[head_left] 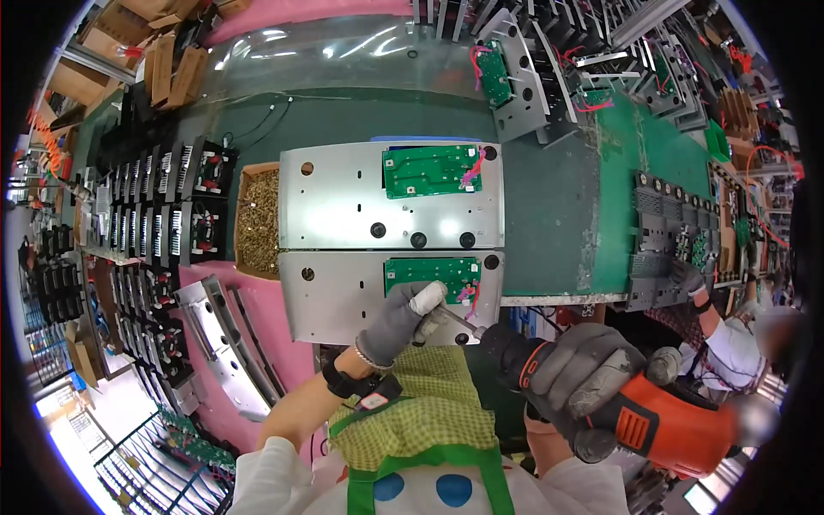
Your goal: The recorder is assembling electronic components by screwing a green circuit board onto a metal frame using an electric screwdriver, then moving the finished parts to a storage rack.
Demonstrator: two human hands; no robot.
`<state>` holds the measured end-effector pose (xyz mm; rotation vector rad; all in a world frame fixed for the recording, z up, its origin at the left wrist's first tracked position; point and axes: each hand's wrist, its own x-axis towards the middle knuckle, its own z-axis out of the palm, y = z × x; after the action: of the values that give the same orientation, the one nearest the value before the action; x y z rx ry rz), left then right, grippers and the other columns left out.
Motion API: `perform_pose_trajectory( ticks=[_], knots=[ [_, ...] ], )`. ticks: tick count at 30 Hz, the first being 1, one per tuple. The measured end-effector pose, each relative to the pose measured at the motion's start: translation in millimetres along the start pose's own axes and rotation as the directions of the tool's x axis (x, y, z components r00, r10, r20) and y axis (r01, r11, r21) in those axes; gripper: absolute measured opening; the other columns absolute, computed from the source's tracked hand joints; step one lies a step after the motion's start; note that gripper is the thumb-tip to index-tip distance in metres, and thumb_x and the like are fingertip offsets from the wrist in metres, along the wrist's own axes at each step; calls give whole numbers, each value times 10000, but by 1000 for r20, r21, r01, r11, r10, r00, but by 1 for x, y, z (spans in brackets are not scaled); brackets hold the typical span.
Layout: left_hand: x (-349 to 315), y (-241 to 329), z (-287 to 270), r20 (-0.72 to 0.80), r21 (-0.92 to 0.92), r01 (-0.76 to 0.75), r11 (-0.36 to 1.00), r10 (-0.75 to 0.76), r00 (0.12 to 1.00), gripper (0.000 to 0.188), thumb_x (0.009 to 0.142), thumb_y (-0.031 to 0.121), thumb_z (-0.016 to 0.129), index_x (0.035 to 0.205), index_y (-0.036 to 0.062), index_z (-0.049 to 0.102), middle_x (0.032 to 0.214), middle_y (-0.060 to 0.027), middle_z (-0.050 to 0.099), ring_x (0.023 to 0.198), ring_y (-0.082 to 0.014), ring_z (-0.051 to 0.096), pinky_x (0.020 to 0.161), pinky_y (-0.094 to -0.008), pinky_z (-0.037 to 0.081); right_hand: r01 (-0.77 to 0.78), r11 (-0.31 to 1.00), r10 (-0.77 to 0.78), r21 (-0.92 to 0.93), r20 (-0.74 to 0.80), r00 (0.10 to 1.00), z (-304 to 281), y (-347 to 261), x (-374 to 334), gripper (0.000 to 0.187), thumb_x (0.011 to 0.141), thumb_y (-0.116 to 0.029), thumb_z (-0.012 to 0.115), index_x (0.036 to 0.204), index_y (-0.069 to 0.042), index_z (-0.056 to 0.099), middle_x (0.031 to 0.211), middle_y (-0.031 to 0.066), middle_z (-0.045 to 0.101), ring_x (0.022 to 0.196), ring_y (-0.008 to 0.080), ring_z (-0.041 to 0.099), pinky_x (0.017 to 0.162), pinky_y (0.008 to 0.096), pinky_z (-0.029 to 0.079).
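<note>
My right hand [592,373], in a grey glove, wraps round an orange and black power screwdriver [674,429]. Its long thin bit [461,322] points up and left. At the bit's tip my gloved left hand [396,322], one finger wrapped in white, is pinched closed; whatever is between the fingers is hidden. Both lie over the front edge of a grey metal panel [339,300], which carries a green circuit board [410,269] with pink-red wires. A matching panel [335,193] lies directly behind, bearing another green circuit board [429,172] and black round feet.
Left of the panels stands a cardboard box [260,274] full of small brass-coloured parts. Further left are rows of black units [154,172] and loose metal strips [227,348]. Upright metal panels [524,86] stand at the back right. A co-worker's gloved hand [688,279] touches dark panels at right.
</note>
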<state>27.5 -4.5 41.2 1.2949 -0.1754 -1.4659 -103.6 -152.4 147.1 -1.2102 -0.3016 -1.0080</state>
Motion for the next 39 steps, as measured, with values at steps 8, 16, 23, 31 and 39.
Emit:
perform_pose_trajectory(
  ticks=[8, 16, 23, 31, 39],
  knots=[
    [45, 17, -41, -127, 189, -205, 960, 231, 965, 373, 920, 347, 517, 1020, 6, 628, 689, 32, 549, 610, -36, 472, 528, -195, 383, 79, 996, -80, 28, 9, 997, -37, 36, 8, 759, 762, -213, 741, 1269, -84, 192, 643, 105, 571, 528, 219, 576, 441, 348, 484],
    [113, 42, -106, -182, 925, -179, 337, 802, 569, 174, 791, 154, 659, 938, 61, 651, 746, -66, 640, 593, -202, 615, 535, -311, 481, -253, 825, 71, -506, -351, 934, -74, 89, 22, 521, 772, -413, 693, 987, -35, 406, 714, 91, 567, 677, 224, 593, 681, 336, 480],
    [136, 54, -117, -2, 966, -214, 144, 834, 551, 201, 779, 172, 649, 963, 92, 639, 726, -85, 613, 591, -268, 596, 518, -351, 468, -359, 807, 236, -469, -300, 924, -98, 115, 25, 446, 782, -443, 667, 867, -39, 495, 817, 78, 590, 723, 213, 597, 770, 310, 459],
    [149, 56, -119, 107, 965, -258, 45, 830, 548, 200, 777, 128, 654, 970, 83, 633, 640, -58, 575, 536, -224, 570, 482, -323, 447, -506, 782, 364, -363, -393, 845, -115, 113, 10, 682, 715, -544, 695, 1054, -27, 406, 786, 65, 578, 799, 177, 574, 831, 324, 437],
    [154, 58, -123, 233, 969, -187, -158, 832, 503, 204, 780, 123, 630, 981, 85, 628, 608, -39, 525, 541, -209, 547, 460, -330, 431, -209, 941, 160, -264, -196, 967, -128, 113, 22, 600, 799, -356, 689, 1154, -28, 334, 758, 135, 584, 668, 259, 579, 621, 410, 497]
  ],
)
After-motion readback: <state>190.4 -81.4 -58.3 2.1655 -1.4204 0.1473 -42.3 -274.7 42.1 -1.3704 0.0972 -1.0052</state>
